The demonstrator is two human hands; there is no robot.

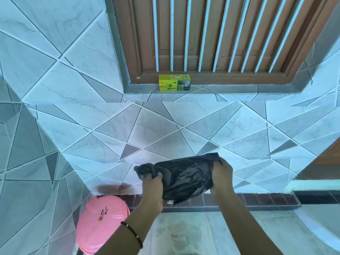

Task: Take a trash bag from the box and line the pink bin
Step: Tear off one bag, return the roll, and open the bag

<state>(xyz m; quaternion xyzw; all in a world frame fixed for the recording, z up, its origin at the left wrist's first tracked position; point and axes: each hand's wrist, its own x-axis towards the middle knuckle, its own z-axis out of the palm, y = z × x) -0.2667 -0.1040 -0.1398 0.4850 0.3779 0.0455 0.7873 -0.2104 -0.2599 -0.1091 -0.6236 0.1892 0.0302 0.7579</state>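
Both hands gripping black trash bag, pink bin lidded below

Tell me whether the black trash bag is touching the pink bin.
Apart. The head view shows both hands holding the trash bag up against the wall, with tile showing between it and the pink bin.

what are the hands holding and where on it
Both hold the black trash bag, still partly folded: the left hand grips its bunched left end, the right hand its right edge, fingers curled round the plastic.
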